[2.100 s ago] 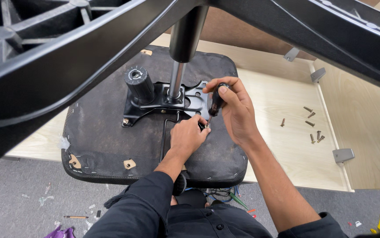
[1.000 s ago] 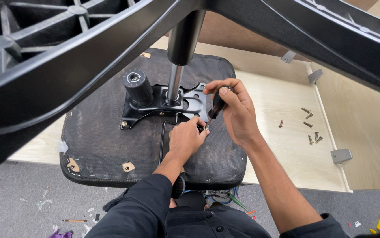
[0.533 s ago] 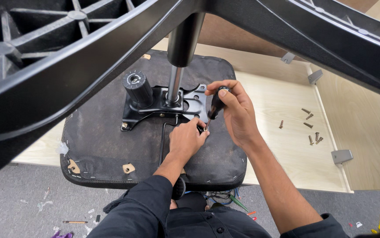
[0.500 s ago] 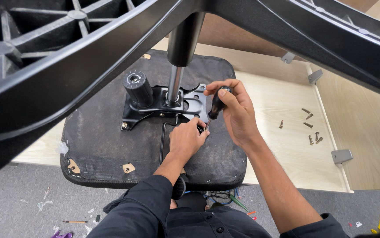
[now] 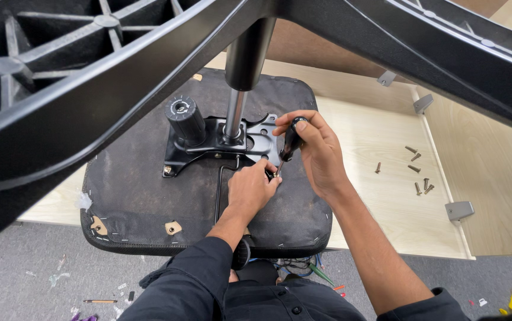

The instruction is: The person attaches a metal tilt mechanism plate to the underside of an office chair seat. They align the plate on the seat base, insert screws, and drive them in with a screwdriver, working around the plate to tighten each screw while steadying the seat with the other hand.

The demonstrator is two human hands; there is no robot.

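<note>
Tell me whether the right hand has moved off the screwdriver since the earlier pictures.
No. The right hand still grips the screwdriver at the same corner of the black metal plate, beside the left hand.

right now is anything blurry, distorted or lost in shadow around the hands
Head view: both hands are sharp and evenly lit, the right hand gripping the black-handled screwdriver, the left hand steadying its tip; the huge black plastic chair base nearest the lens looms stretched; only soft shadows lie on the black fabric seat underside.

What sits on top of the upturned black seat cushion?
On the seat cushion: a black metal mounting plate with gas-lift column and knob. The left hand covers the screw; the right hand holds a screwdriver.
</note>
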